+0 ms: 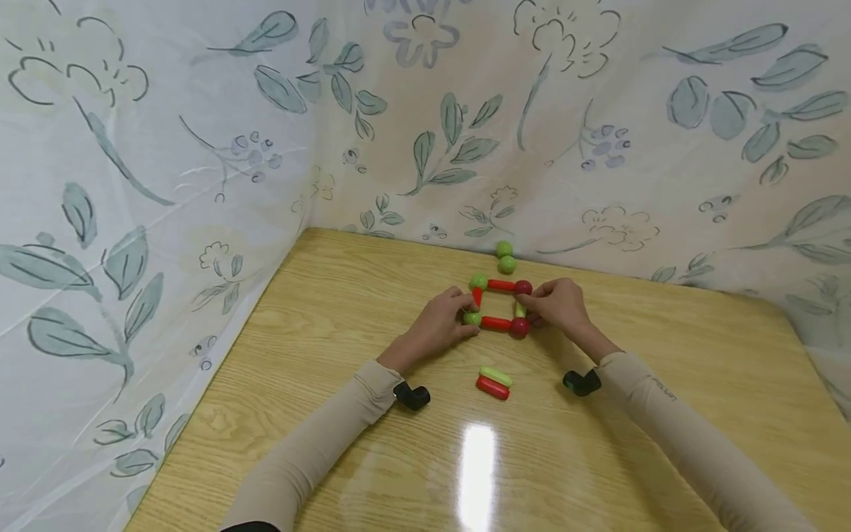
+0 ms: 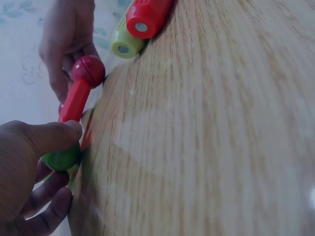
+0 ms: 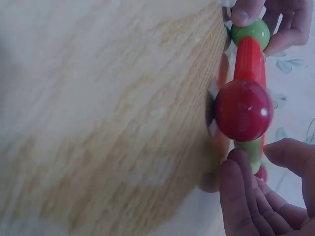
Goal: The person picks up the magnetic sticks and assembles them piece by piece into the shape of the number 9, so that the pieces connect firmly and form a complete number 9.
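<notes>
Four-cornered, a frame of toy rods and balls lies on the table. Two green balls form its left corners and two dark red balls (image 3: 243, 110) its right ones. Red rods (image 1: 495, 324) make three sides, a light green rod (image 1: 521, 311) the right side. My left hand (image 1: 439, 321) grips the near-left green ball (image 2: 61, 158), thumb on the near red rod's end, fingers behind the ball. With thumb and fingertips on either side, my right hand (image 1: 561, 304) pinches the light green rod between the red balls; part of that rod is hidden.
Two loose green balls (image 1: 507, 264) sit behind the frame near the patterned cloth (image 1: 425, 133). Nearer me, a loose light green rod (image 1: 496, 375) and a loose red rod (image 1: 493, 388) lie side by side, with silvery discs in their ends. The wooden table (image 1: 319, 332) meets the cloth at the back.
</notes>
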Tool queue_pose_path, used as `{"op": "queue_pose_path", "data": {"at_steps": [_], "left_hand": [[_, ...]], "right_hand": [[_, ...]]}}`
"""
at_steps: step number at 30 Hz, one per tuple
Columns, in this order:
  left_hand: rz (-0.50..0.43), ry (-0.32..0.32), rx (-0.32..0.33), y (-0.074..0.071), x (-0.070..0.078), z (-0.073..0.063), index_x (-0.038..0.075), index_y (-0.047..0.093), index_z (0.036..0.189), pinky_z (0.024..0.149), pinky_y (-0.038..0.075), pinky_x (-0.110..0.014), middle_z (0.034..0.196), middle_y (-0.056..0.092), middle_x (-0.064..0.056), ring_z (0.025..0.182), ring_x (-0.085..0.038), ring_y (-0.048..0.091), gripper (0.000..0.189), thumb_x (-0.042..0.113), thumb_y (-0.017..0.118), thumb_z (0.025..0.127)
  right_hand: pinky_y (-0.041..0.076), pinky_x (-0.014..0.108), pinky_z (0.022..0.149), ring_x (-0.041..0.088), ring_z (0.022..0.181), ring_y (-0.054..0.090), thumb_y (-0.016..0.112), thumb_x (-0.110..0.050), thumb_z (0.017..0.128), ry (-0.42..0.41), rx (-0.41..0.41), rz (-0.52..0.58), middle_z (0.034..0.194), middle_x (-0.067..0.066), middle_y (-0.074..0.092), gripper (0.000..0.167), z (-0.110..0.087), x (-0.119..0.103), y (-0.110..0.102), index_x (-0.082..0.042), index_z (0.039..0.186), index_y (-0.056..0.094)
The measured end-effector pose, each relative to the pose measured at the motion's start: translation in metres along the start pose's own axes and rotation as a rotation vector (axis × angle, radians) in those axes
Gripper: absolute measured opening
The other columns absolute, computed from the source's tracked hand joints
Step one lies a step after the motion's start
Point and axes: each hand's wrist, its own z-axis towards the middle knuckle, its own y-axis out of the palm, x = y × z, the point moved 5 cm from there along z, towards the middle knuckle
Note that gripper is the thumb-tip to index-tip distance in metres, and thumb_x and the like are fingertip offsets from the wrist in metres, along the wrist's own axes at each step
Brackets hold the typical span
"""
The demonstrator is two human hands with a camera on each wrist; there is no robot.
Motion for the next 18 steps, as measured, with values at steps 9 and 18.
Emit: {"op": "queue_pose_path", "data": {"at_steps": [9,18], "left_hand": [[-0.012,0.009,0.017,-0.001,-0.002,0.002,0.015,0.066,0.103,0.072,0.046,-0.022,0.097,0.052,0.002,0.084,-0.01,0.054,0.025,0.024,0.082,0.085],[-0.015,-0.006,0.012,0.001,-0.001,0.002,0.016,0.066,0.104,0.072,0.046,-0.023,0.097,0.051,0.004,0.083,-0.01,0.053,0.026,0.024,0.082,0.086]], "right_hand": [[0.053,0.03,0.053,0.023,0.057,0.068,0.073,-0.02,0.09,-0.178,0.05,-0.172,0.067,0.008,0.07,0.021,-0.025,-0.023,-0.004,-0.001,0.082,0.073],[0.053,0.029,0.064,0.011,0.069,0.064,0.079,-0.02,0.088,-0.45,-0.217,-0.242,0.076,-0.008,0.069,0.008,-0.066,-0.034,0.026,-0.015,0.084,0.075]]}}
